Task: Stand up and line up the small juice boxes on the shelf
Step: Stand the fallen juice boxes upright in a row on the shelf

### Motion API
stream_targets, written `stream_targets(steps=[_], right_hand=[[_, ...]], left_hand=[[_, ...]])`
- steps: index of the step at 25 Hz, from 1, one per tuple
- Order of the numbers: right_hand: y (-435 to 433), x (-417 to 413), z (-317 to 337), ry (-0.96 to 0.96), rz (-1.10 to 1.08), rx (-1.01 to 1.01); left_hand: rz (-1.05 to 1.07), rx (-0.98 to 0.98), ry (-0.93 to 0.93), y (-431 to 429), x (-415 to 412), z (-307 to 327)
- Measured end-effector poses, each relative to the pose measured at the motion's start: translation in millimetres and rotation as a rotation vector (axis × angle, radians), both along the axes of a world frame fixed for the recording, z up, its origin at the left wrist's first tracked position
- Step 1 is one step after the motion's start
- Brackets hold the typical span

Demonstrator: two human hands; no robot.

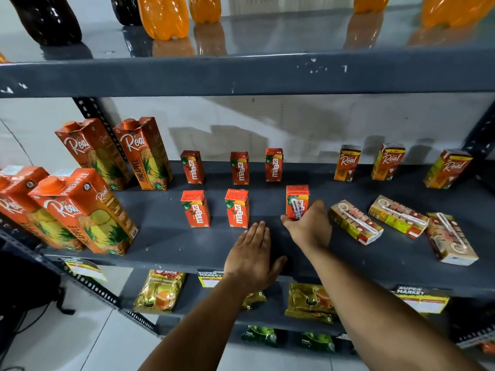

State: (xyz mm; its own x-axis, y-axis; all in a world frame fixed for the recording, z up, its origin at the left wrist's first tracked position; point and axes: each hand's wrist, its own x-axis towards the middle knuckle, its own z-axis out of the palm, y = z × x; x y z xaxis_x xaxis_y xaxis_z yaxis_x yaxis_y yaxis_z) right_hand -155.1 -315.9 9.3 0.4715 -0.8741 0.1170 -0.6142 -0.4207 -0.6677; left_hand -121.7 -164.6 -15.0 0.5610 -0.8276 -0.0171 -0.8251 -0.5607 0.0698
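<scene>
On the grey middle shelf (166, 236), three small red Maaza boxes stand in a back row (239, 168). Two more stand in a front row (237, 208). My right hand (310, 226) grips a third front-row Maaza box (296, 200), upright with its straw side facing me. My left hand (251, 253) rests flat and open on the shelf, just in front of the front row. Three small Real boxes stand at the back right (347, 164). Three more Real boxes lie flat at the front right (356, 222).
Several tall Real pineapple cartons (80, 210) stand at the left of the shelf. Orange and dark soda bottles (163, 17) stand on the shelf above. Tea packets (160, 290) and price tags sit below. A slotted upright post (88, 108) is at the back left.
</scene>
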Motion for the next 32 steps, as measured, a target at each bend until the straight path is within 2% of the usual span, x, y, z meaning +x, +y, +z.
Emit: stream_targets(steps=[3,6,8,9,11,14,18,21,23,25,26,28,32], right_hand=[[-4,-3,6,0.054,0.073,0.066],[-6,-15,28,-0.159,0.159,0.153],[-10,-15,54,-0.224,0.171,0.056],[-15,-10,66,-0.133,0.203,0.001],[-24,2,87,0.177,0.292,-0.084],[-31,13,110,0.525,0.556,-0.182],[-35,16,136,0.774,0.975,-0.335],[-39,17,132,0.875,1.026,-0.426],[-43,11,130,0.816,1.057,-0.511],[-47,5,129,0.760,1.162,-0.709],[-49,0,129,0.777,1.170,-0.716],[-60,-15,136,0.723,1.113,-0.652],[-132,-54,144,0.578,0.791,-0.479]], left_hand=[[0.003,-0.008,0.001,1,0,0],[0.001,-0.005,0.013,0,2,0],[-0.002,-0.009,0.013,0,3,0],[-0.004,-0.004,0.016,0,3,0],[-0.001,0.003,0.022,1,2,-1],[-0.001,-0.018,0.013,1,3,-2],[-0.012,-0.075,-0.019,2,2,-6],[-0.009,-0.067,-0.022,2,2,-5],[-0.008,-0.061,-0.022,1,2,-4],[-0.003,-0.068,-0.030,2,3,-6],[-0.002,-0.071,-0.033,2,3,-7],[-0.001,-0.066,-0.030,3,3,-8],[0.004,-0.057,-0.026,3,-1,-5]])
